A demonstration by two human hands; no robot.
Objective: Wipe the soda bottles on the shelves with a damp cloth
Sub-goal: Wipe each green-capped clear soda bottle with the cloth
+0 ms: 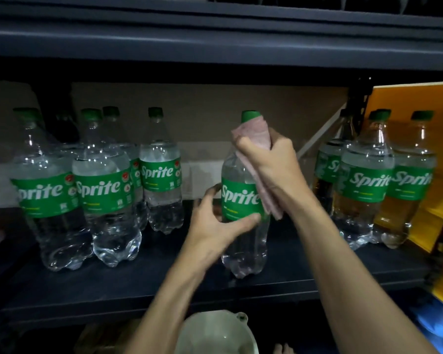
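A clear plastic Sprite bottle [242, 241] stands upright just right of centre on the dark, matte shelf [138, 284]. It is apart from its neighbours on both sides. Its body is smooth above and ribbed into rounded lobes at the base, and a glossy green label [237, 200] wraps its waist. A ridged green cap [251, 116] tops it.

The right hand [269, 159] comes in from 5 o'clock. It is clenched round a soft, pale pink cloth [256, 141], which is bunched against the bottle's neck and shoulder just under the cap. A folded tail of the cloth hangs down the bottle's right side past the label.

The left hand [215, 226] rises from 6 o'clock and grasps the same bottle at the lower edge of the label. The thumb lies across the front and the fingers curl round the back, where they are blurred.

At 9 o'clock a cluster of bottles [105, 190] of the same kind stands upright and close together, some touching. At 3 o'clock a second group [363, 185] stands just beside a bright yellow panel [407, 103], whose colour tints the liquid seen through them. A flat brown cardboard backing [215, 103] runs behind both groups.

At 12 o'clock the thick dark edge of an upper shelf [215, 39] spans the view. At 6 o'clock, below the shelf, sits a pale rounded basin [215, 335] with a small spout at its rim.
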